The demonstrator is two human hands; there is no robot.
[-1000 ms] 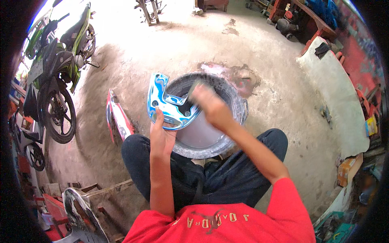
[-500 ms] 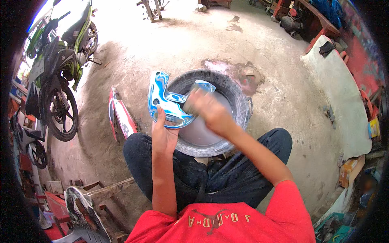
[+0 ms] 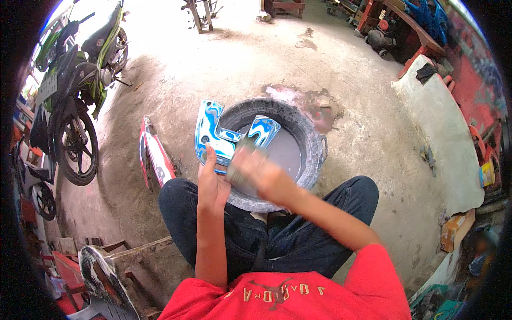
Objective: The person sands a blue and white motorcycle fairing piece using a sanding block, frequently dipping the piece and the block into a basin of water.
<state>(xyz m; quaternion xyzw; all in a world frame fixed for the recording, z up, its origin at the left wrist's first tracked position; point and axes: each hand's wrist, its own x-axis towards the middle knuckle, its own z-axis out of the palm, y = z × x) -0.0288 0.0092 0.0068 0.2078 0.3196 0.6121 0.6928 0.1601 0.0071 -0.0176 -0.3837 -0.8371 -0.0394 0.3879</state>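
Note:
My left hand grips a curved motorcycle body panel from its near edge, thumb on top and the other fingers underneath. The panel is glossy, with blue, white and silver swirls and screw holes. My right hand is closed around a grey-brown pad, smeared by motion, against the panel's near right part. That part of the panel is hidden by the hand. Beneath both hands stands a round black basin with cloudy grey water in it.
A red and white panel lies on the concrete floor left of the basin. Motorcycles stand at the left. A scuffed black and white part is near left. On the right are a pale board and a cardboard box.
My right hand with the pad has moved toward me and left across the panel, uncovering more of its right arm. My left hand keeps its hold. The view has shifted slightly.

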